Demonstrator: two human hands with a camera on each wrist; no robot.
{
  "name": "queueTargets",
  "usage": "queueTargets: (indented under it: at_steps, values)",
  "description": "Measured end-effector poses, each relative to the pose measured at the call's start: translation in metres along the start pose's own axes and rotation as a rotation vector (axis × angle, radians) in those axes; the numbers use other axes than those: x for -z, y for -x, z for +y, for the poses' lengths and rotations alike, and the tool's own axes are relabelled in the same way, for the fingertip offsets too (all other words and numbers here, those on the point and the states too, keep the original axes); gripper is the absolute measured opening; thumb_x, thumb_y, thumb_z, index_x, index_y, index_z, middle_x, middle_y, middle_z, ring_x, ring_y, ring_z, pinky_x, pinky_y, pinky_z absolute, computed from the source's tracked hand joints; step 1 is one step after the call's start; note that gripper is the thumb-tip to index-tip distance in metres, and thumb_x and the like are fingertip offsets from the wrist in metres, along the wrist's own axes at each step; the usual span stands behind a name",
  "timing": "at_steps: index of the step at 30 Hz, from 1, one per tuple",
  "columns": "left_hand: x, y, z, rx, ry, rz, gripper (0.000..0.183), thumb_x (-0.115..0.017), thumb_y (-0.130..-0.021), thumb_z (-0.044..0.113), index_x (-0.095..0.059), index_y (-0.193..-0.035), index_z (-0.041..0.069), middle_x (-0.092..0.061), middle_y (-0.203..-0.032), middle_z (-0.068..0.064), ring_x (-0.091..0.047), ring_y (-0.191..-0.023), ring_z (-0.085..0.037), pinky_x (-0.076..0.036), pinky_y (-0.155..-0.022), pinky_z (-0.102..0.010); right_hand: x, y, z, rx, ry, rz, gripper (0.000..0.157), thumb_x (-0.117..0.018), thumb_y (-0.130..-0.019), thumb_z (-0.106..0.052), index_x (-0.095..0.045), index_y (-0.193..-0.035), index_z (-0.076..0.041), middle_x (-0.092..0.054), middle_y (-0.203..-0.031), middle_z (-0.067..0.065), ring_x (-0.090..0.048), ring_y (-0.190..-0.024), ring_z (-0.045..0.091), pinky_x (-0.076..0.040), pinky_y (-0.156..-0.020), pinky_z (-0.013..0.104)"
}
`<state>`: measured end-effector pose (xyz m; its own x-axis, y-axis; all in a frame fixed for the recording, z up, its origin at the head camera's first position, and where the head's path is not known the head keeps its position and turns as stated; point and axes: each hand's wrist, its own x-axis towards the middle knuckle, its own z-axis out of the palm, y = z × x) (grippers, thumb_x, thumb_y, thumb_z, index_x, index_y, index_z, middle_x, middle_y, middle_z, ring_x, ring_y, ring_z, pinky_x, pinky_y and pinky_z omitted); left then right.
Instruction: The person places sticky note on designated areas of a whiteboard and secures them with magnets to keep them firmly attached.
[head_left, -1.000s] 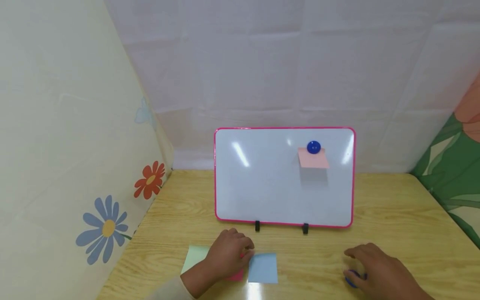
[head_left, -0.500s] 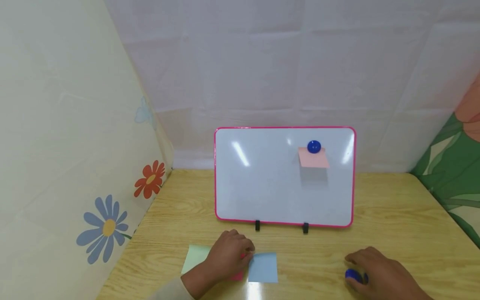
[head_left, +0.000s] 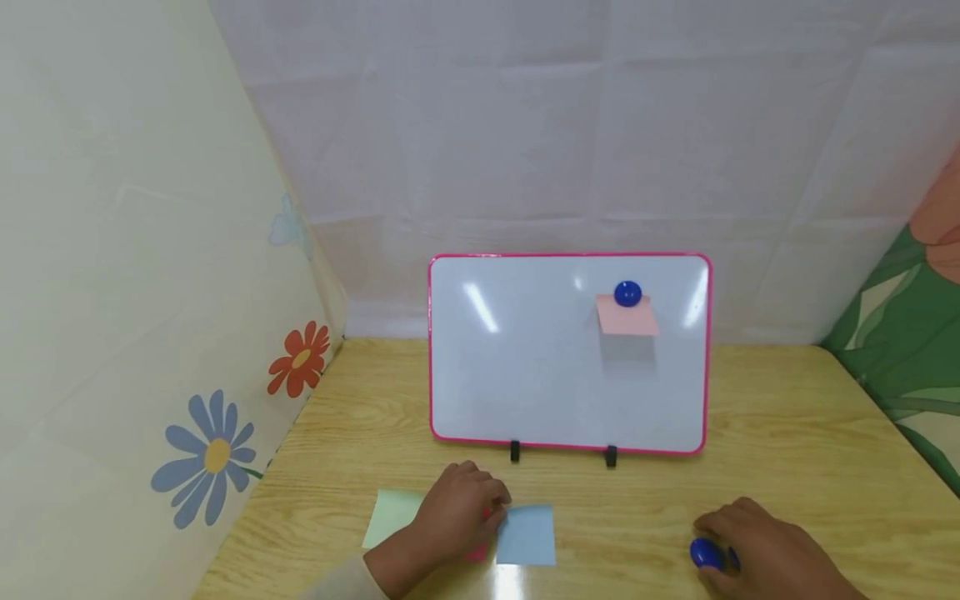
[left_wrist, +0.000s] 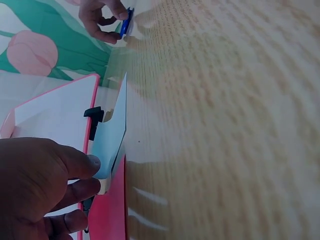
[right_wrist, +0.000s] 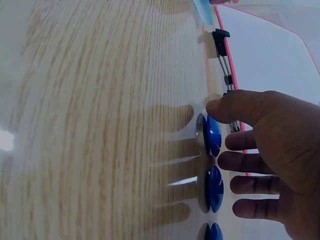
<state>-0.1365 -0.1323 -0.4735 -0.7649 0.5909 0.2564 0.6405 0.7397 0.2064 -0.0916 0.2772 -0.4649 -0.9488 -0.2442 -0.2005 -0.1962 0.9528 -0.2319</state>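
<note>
My left hand [head_left: 459,510] pinches the near-corner edge of a light blue sticky note [head_left: 527,535] between thumb and finger; in the left wrist view the blue note [left_wrist: 111,135] rises at an angle from the table. Below that hand lies a pink-red sticky note [left_wrist: 111,205], mostly covered in the head view. A pale green sticky note [head_left: 392,512] shows behind the left wrist. Over at the right, my right hand [head_left: 772,550] hovers round a round blue magnet [right_wrist: 214,136], thumb tip at its edge and fingers spread loosely beside it. A second blue magnet [right_wrist: 216,189] lies alongside.
A whiteboard [head_left: 525,367] with a pink frame stands on black feet [head_left: 611,456] at the back. On it, a blue magnet [head_left: 627,293] holds a pale pink note [head_left: 627,318]. Part of a third table magnet [right_wrist: 216,232] shows at the right wrist view's bottom edge.
My right hand has shifted slightly, and more of the blue magnet beside its thumb shows. The left hand has hardly moved at the blue note.
</note>
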Motion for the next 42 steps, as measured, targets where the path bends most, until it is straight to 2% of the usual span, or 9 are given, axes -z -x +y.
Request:
queueTargets:
  at_steps: [12,17,32,42]
  values:
    - [-0.003,0.002,-0.001,0.006,-0.004,-0.003,0.012,-0.084,-0.083,0.017,-0.078,-0.091,0.023,-0.069,-0.084,0.017,-0.046,-0.072,-0.004,-0.035,-0.068,-0.023,0.0,0.001,0.008,0.124,0.041,0.022,0.04,-0.083,-0.076,-0.057,-0.071,-0.104,-0.031,-0.057,-0.096,-0.022,-0.05,-0.089,0.001,-0.049,-0.067,0.025]
    - [-0.005,0.003,-0.002,0.0,-0.011,-0.005,0.012,-0.085,-0.083,0.018,-0.077,-0.091,0.024,-0.069,-0.084,0.017,-0.046,-0.072,-0.004,-0.034,-0.068,-0.023,-0.001,0.001,0.01,0.15,0.039,0.035,0.037,-0.084,-0.076,-0.056,-0.072,-0.101,-0.032,-0.057,-0.094,-0.023,-0.05,-0.088,0.001,-0.049,-0.066,0.025]
    - [-0.004,0.002,-0.001,0.002,-0.012,-0.008,0.011,-0.083,-0.084,0.017,-0.077,-0.091,0.023,-0.07,-0.086,0.016,-0.047,-0.073,-0.005,-0.035,-0.068,-0.023,-0.002,0.001,0.01,0.186,0.025,0.057,0.032,-0.085,-0.076,-0.052,-0.072,-0.097,-0.031,-0.054,-0.088,-0.025,-0.045,-0.081,-0.003,-0.047,-0.064,0.025]
    - [-0.003,0.003,-0.001,0.009,0.007,0.009,0.012,-0.083,-0.083,0.016,-0.077,-0.091,0.022,-0.071,-0.086,0.015,-0.048,-0.074,-0.006,-0.036,-0.069,-0.024,-0.003,0.001,0.005,0.158,0.0,0.072,0.031,-0.088,-0.075,-0.046,-0.07,-0.095,-0.03,-0.05,-0.082,-0.022,-0.042,-0.077,-0.002,-0.045,-0.062,0.024]
